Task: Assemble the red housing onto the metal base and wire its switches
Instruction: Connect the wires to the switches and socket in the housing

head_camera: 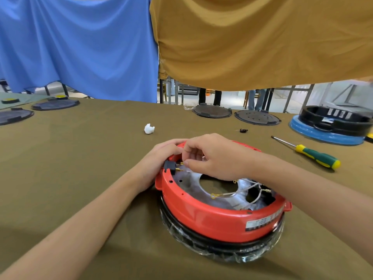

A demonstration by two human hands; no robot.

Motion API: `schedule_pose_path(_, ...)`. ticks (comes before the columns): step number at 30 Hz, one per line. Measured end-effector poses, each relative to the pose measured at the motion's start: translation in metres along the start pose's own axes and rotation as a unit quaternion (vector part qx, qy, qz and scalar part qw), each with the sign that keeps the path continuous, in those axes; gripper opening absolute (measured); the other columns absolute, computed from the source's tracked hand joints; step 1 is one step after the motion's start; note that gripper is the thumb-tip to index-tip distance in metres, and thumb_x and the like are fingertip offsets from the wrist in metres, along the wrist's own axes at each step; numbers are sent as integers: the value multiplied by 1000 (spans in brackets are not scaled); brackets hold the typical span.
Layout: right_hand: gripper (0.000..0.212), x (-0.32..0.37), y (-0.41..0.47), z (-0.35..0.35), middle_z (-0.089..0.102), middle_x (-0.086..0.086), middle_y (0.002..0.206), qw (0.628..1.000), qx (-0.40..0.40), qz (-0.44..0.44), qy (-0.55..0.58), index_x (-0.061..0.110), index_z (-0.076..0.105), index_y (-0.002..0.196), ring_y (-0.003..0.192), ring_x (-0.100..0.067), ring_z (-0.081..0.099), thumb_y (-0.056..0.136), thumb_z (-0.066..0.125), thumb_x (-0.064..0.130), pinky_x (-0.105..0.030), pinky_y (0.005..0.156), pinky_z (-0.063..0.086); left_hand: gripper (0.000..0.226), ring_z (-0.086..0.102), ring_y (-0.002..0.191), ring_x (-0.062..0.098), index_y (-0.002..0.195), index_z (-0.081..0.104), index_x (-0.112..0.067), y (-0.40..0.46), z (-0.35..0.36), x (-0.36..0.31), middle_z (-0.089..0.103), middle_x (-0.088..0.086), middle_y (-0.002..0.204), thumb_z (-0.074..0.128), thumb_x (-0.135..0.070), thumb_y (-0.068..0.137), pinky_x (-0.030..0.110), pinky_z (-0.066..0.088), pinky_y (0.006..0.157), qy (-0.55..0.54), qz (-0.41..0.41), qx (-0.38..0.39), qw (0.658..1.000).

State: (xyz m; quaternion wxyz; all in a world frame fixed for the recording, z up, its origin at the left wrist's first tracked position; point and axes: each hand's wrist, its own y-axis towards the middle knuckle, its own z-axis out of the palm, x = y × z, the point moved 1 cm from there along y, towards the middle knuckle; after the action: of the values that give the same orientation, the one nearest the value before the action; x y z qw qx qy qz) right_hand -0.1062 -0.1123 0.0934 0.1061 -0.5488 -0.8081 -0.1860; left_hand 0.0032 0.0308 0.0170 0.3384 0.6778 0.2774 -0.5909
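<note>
The round red housing sits upside down on a black ring wrapped in clear plastic, with the silver metal base inside it. A black switch with brass terminals is seated in the housing's left wall. My left hand grips the rim of the housing beside that switch. My right hand reaches over the housing and pinches a thin white wire end at the switch's terminals. Other white wires with yellow ring lugs lie loose across the base's central hole.
A green and yellow screwdriver lies to the right. A white crumpled scrap and a small dark part lie behind the housing. Black round plates and a blue and black unit stand along the far edge.
</note>
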Motion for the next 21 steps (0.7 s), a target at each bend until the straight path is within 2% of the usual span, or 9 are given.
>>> schedule_pose_path(3,6,-2,0,1,69,8,78,999,-25,-3,29,14,70,90,65,2,56,90,64,12,-9,65,41,26,63,83,11,93,73,-25,-2,3,-4,69,-6,88,51,-12,87,26,49,78,-14,22,25,999)
schedule_pose_path(5,6,-3,1,0,69,10,74,997,-46,3,58,16,74,87,62,4,57,89,70,13,-10,63,43,31,67,81,7,91,76,-24,-3,5,-6,72,-5,85,50,-8,84,19,52,70,-24,32,39,998)
schedule_pose_path(9,8,-9,3,-2,71,10,73,996,-48,20,77,22,79,87,62,3,57,89,72,20,-14,62,44,35,69,91,13,109,75,-17,-3,5,-8,75,2,95,48,-5,89,20,53,75,-41,30,38,998)
schedule_pose_path(13,5,-8,1,-2,63,16,64,997,-41,3,69,24,78,87,59,4,54,84,78,20,-9,60,40,34,68,86,10,100,76,-23,-4,6,-8,74,-1,93,50,-10,83,19,52,70,-29,32,39,998)
schedule_pose_path(16,5,-7,-1,-2,68,8,75,999,-35,-19,18,26,77,89,64,0,55,86,76,22,-12,63,40,37,68,89,11,107,74,-19,-3,5,-7,74,0,96,46,-3,89,18,52,71,-33,22,32,999)
schedule_pose_path(21,11,-2,-2,0,62,11,86,996,-39,-55,-55,20,76,96,75,-2,53,95,66,24,-12,71,39,38,69,97,15,112,73,-20,-3,4,-8,74,4,102,46,-5,90,24,53,78,-29,17,35,999)
